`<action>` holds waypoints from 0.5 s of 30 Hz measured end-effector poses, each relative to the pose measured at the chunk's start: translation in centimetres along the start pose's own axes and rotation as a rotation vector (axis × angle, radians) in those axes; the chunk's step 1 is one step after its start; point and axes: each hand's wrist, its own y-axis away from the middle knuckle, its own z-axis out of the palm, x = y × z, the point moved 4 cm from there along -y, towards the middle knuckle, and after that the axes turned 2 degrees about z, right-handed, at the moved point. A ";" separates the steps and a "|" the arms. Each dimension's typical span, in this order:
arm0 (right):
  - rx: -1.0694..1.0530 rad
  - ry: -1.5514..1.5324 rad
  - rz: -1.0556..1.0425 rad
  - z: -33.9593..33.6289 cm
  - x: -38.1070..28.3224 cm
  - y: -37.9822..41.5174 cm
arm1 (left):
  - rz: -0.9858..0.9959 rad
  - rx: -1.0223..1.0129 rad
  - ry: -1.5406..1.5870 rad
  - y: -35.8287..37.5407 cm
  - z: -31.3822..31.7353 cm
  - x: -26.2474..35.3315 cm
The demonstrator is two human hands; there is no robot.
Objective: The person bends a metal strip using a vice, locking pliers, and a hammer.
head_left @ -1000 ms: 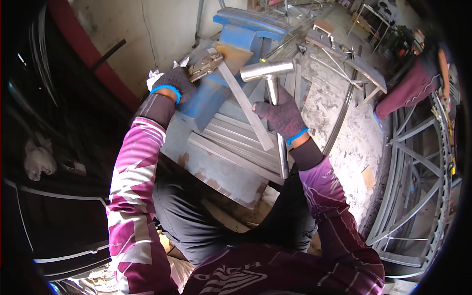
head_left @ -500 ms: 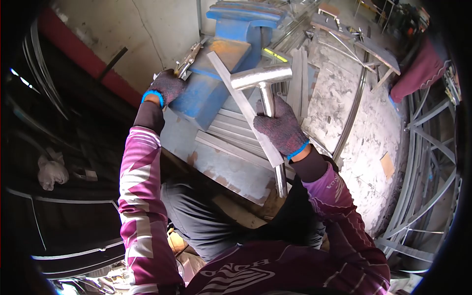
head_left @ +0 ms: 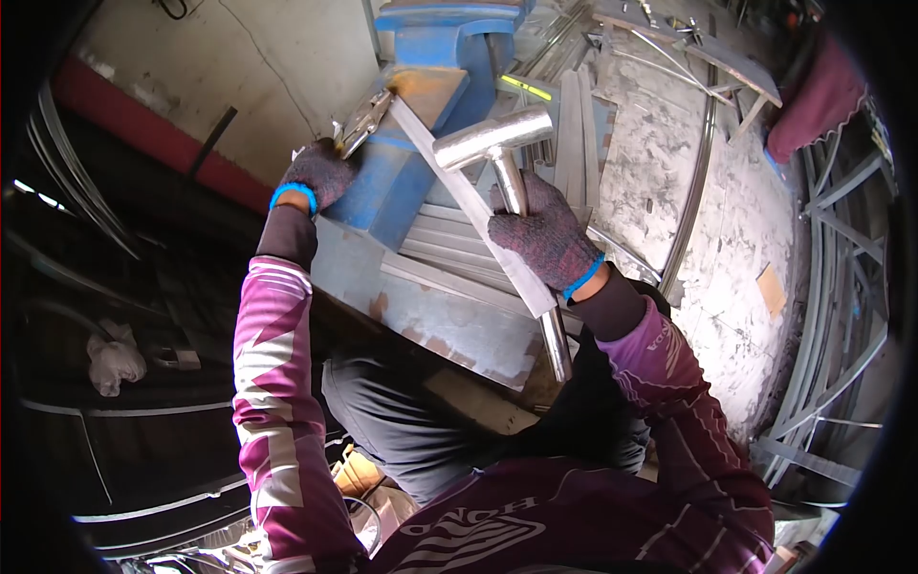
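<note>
My left hand (head_left: pixel 320 177), in a dark knit glove with a blue cuff, is closed around metal locking pliers (head_left: pixel 366 122). Their jaws are right at the upper end of a flat grey metal strip (head_left: pixel 445 172). My gloved right hand (head_left: pixel 545 234) grips the shiny steel hammer (head_left: pixel 497 139) by its handle, head upward. The strip's lower part runs along the same hand, its thumb side overlapping it. Below the pliers and strip stands a blue-painted metal block (head_left: pixel 387 187) shaped like a vise or anvil, rusty orange on its upper surface.
Several grey metal strips (head_left: pixel 449 253) lie beside the blue block on a worn metal plate (head_left: pixel 449 335). A yellow level (head_left: pixel 526 88) rests farther back. Wooden stands (head_left: pixel 698 53) are at the upper right, and a metal frame (head_left: pixel 832 383) lines the right side.
The pliers' jaws have come to the strip's upper end, where a gap showed before. The strip and hammer have shifted slightly left relative to the block; the view has moved a little.
</note>
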 end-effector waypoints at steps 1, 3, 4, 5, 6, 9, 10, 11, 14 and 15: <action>0.000 -0.018 0.015 0.1 -0.1 0.0 | -0.001 -0.017 -0.018 -0.2 0.3 -0.2; -0.012 -0.053 0.023 0.3 -0.2 0.1 | 0.021 0.013 -0.023 -0.3 0.6 -0.5; -0.023 -0.089 0.032 0.4 -0.2 0.1 | 0.043 0.041 -0.027 -0.4 0.7 -0.5; -0.022 -0.089 0.032 0.5 -0.1 0.1 | 0.044 0.041 -0.027 -0.5 0.8 -0.7; -0.011 -0.100 -0.005 0.7 -0.1 0.1 | 0.029 0.048 -0.013 -0.6 0.8 -0.7; 0.000 -0.073 -0.055 0.5 -0.1 0.0 | 0.002 0.053 0.011 -0.6 0.6 -0.5; -0.002 -0.037 -0.068 0.5 -0.1 0.0 | -0.012 0.052 0.020 -0.4 0.4 -0.3; -0.002 -0.036 -0.067 0.5 -0.1 0.1 | -0.012 0.051 0.021 -0.3 0.2 -0.1; 0.010 -0.063 -0.037 0.5 -0.2 0.2 | -0.023 0.052 0.025 -0.2 0.1 0.0; 0.010 -0.039 -0.046 0.5 -0.3 0.2 | -0.027 0.052 0.025 -0.4 0.3 -0.3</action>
